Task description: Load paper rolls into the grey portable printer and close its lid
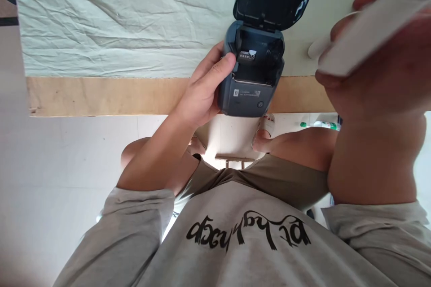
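Okay, so going by how things lie, this looks only partway along. The little label printer [256,69] is over the near edge of the table [111,96], roughly mid-scene, and its lid [269,0] is flipped up toward the far side. So the opening-up part is done. The left hand [206,87] has it by the left side, thumb hooked on the rim and the other fingers mostly hidden behind the body, so it's a partly curled grip.

You can see right down into the bay, to a small sticker [248,55] inside, and I don't spot any roll sitting in there. Off to the right, the right hand [380,71] is curled around a pale slab [380,27], well apart from the printer. It's too blurry to say what that is. There's also a white rounded bit [318,47] just beside it, over the cloth [117,22]; can't tell if that's held too.

What's left, as far as I can judge: the lid isn't down yet, and the slab isn't at the printer.
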The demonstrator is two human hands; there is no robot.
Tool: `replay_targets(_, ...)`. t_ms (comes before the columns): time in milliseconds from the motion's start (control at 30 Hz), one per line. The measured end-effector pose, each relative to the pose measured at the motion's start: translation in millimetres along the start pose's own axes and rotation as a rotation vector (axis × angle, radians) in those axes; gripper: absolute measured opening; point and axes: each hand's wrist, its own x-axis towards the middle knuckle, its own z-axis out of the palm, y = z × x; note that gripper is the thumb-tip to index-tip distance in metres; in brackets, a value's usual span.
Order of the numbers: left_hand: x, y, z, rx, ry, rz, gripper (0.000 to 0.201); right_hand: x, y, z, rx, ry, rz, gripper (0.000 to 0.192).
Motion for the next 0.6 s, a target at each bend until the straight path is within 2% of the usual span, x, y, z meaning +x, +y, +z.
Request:
replay_targets(67, 0.4, 0.1, -0.6, 0.004, -0.006, -0.005, 0.015, -0.3, 11.5, -1.3, 0.098, 0.078, -0.001, 0.035)
replay_targets(100, 0.8, 0.2, -0.6, 0.008, -0.015, -0.008, 0.015, -1.8, 15.6, -1.1, 0.044, 0.081, -0.022, 0.034)
replay_targets(267, 5.0, -0.1, -1.2, 0.013, -0.05, -0.003, 0.016, -12.5, 22.4, 1.4, -0.677, 0.053, -0.232, 0.025)
replay_targets(333, 7.4, -0.9, -2.5, 0.02, -0.071, -0.007, 0.018, -14.5, 24.5, 2.4, -0.83, 0.05, -0.281, 0.025)
replay_targets(433, 9.7, -1.6, -3.7, 0.039, -0.093, -0.013, 0.021, -17.1, 27.8, 4.6, -0.903, 0.025, -0.232, 0.03)
replay_targets(500, 9.9, -1.0, -3.7, 0.049, -0.079, -0.019, 0.021, -20.4, 27.3, 4.3, -0.92, -0.009, -0.211, 0.041)
replay_targets(567, 9.2, 0.7, -3.5, 0.064, -0.062, -0.031, 0.021, -24.3, 23.6, -0.5, -0.896, -0.022, -0.25, 0.048)
replay_targets(600, 8.7, 1.6, -3.5, 0.073, -0.053, -0.037, 0.021, -25.7, 21.2, -5.0, -0.864, 0.012, -0.271, 0.046)
